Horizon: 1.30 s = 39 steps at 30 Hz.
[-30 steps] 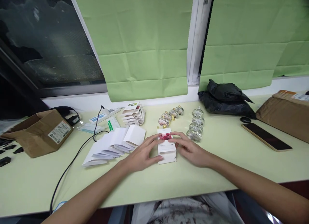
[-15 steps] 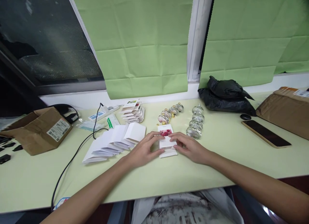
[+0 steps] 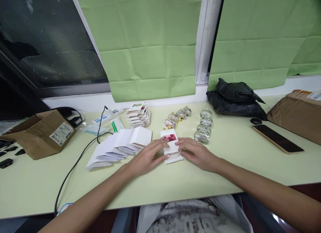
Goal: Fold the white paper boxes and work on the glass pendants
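A small white carton with a red flower print lies flat on the pale green table, straight ahead of me. My left hand rests on its left side, fingers stretched across it. My right hand presses on its right side, fingertips on the white panel. Left of the carton lies a fanned row of flat white cartons. Two rows of small glass bottles stand just behind the carton.
A stack of printed cards lies at the back. A black cable crosses the table's left part beside an open brown box. A black bag, a phone and a brown parcel are to the right.
Both hands have drawn closer together over the flower-print carton, which now lies flatter and a little tilted. The view shifted slightly.
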Tool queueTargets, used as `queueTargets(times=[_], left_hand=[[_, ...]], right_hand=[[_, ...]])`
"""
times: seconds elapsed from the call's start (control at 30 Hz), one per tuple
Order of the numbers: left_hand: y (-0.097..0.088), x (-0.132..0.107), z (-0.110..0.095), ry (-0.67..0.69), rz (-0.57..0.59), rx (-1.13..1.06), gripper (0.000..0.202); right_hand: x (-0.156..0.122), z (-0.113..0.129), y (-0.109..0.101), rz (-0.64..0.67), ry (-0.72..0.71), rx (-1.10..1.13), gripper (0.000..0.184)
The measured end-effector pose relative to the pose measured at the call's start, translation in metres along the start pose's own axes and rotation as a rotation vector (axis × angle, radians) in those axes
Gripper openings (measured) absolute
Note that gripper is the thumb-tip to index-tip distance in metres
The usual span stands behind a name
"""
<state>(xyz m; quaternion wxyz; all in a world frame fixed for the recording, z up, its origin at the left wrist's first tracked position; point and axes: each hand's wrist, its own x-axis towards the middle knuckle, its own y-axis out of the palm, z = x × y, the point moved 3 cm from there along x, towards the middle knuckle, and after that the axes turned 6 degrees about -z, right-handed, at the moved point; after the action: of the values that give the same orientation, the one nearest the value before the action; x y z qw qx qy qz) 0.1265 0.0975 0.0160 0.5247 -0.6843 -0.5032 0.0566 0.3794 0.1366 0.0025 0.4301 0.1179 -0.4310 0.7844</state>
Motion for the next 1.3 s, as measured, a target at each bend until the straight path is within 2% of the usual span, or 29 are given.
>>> queueTargets(times=[0.3, 0.47, 0.53, 0.67, 0.77, 0.87, 1.07, 1.3], left_hand=[[0.000, -0.001, 0.001, 0.044, -0.020, -0.056, 0.021], [0.002, 0.005, -0.006, 0.039, -0.028, -0.013, 0.016], [0.002, 0.007, -0.007, 0.024, -0.025, -0.015, 0.014], [0.003, 0.008, -0.006, -0.015, -0.020, -0.059, 0.012], [0.003, 0.010, -0.004, -0.053, -0.042, -0.105, 0.013], [0.003, 0.012, -0.005, -0.058, -0.055, -0.132, 0.015], [-0.003, 0.012, -0.010, -0.029, 0.011, -0.130, 0.038], [0.000, 0.006, -0.005, -0.009, 0.052, -0.052, 0.064]], right_hand=[[0.002, 0.005, 0.002, 0.036, -0.029, -0.001, 0.034], [0.001, 0.005, -0.002, 0.077, 0.005, -0.024, 0.064], [0.000, 0.004, -0.003, 0.109, 0.024, -0.009, 0.069], [0.000, 0.003, -0.002, 0.123, 0.033, 0.005, 0.056], [0.001, 0.002, 0.001, 0.082, 0.039, -0.010, 0.038], [0.002, 0.002, 0.002, 0.042, 0.049, -0.001, 0.029], [0.002, 0.001, 0.003, 0.035, 0.050, 0.003, 0.011], [0.000, -0.001, 0.004, 0.026, 0.065, 0.025, 0.008]])
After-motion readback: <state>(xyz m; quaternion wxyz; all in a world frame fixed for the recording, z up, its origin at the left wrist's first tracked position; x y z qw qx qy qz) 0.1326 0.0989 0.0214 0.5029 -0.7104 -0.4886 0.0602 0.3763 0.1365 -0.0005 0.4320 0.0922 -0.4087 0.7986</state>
